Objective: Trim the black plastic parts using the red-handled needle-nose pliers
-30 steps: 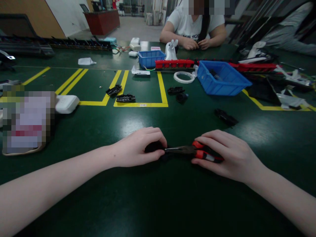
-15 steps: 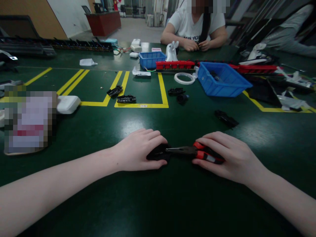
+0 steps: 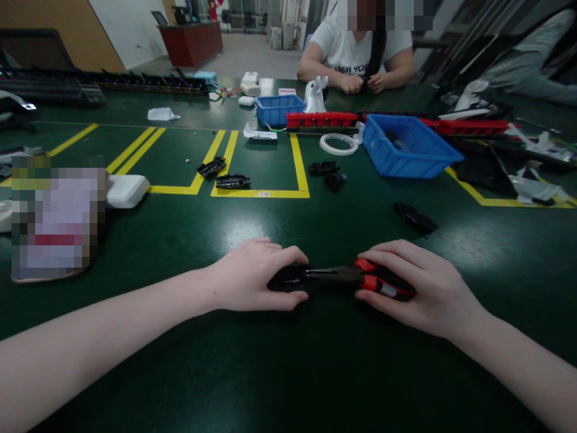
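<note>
My left hand (image 3: pixel 259 276) grips a small black plastic part (image 3: pixel 286 279) between thumb and fingers, low over the dark green table (image 3: pixel 279 373). From the right, my right hand (image 3: pixel 417 285) holds needle-nose pliers (image 3: pixel 383 287) by their red and black handles. The plier jaws point left, with their tips at the right end of the black part; whether they pinch anything there is too small to tell. Beyond my right hand lies another black plastic part (image 3: pixel 415 218). Several similar black pieces (image 3: pixel 232 181) rest farther back.
Blue bins (image 3: pixel 408 159) stand toward the back, beside a white tape roll (image 3: pixel 339 144) and a red rail (image 3: pixel 322 120). A white case (image 3: pixel 127 191) and a blurred flat object (image 3: pixel 63 222) lie at left. Across the table sits a person (image 3: pixel 356 60).
The pliers and my right hand have shifted slightly right. My left hand keeps its grip on the black part, nearly in place. The whole view has moved a little.
</note>
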Demonstrator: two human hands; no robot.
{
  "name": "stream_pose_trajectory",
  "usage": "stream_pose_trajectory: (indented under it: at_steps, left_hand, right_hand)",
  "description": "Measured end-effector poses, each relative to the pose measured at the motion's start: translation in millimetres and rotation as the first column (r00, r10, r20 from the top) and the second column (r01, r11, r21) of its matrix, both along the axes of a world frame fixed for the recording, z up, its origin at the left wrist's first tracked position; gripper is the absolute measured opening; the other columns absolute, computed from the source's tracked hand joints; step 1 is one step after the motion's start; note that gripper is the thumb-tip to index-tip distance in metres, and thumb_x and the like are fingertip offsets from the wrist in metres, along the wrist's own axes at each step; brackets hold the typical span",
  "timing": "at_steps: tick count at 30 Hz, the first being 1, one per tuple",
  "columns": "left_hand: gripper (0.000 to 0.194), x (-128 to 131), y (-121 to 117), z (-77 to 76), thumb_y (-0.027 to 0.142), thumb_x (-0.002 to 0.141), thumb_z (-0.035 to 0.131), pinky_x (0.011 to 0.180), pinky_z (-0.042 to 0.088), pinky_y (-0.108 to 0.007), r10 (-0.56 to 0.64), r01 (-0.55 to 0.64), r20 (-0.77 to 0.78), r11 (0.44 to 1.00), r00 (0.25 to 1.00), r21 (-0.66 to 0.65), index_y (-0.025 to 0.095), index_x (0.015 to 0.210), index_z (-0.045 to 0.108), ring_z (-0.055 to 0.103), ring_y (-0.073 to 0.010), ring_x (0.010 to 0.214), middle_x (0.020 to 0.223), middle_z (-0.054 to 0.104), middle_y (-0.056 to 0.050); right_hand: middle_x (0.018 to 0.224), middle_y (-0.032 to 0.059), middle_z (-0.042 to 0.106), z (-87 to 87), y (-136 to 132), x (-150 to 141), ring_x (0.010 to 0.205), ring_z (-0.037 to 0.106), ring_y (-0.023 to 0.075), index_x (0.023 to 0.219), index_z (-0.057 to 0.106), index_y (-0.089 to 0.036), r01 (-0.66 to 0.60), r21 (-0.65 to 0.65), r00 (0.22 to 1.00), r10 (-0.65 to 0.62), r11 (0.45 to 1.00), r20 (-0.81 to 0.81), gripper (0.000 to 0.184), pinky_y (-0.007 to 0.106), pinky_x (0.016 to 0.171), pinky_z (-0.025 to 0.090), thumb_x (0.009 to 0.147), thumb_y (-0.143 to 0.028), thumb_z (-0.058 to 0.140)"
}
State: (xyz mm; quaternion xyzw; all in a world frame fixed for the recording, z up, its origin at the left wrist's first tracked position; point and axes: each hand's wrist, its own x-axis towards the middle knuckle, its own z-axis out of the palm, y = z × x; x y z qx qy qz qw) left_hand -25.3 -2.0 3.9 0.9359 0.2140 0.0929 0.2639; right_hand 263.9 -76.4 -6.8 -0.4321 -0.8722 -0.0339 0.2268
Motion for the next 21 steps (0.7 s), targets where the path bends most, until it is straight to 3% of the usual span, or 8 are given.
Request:
stream_pose_trajectory:
  at_steps: [13,21]
  left_hand:
    - [0.035,-0.1,0.3,1.5,0.042,0.088,0.062,0.069,0.042,-0.029,-0.025,0.025,-0.006,1.000,1.000,-0.007,0.019,0.115,0.058,0.063,-0.0169,0.073,0.088,0.070,-0.001]
    - [0.039,1.0,-1.6,1.3,0.041,0.089,0.063,0.073,0.044,-0.031,0.035,-0.032,-0.047,0.998,0.998,0.055,0.020,0.121,0.052,0.064,-0.0182,0.078,0.099,0.071,-0.002]
  right_hand:
    - [0.098,0.0096,0.066,0.9,-1.9,-3.8,0.082,0.065,0.0203,0.111,0.058,-0.018,-0.025,-0.007,0.999,0.024,1.000,-0.031,0.035,0.034,0.067,0.055,0.087,-0.042,0.066]
    - [0.098,0.0081,0.066,2.8,-2.1,-4.7,0.081,0.066,0.0194,0.108,0.060,-0.019,0.002,-0.042,0.998,-0.004,0.999,-0.061,0.032,0.032,0.067,0.055,0.087,-0.042,0.066]
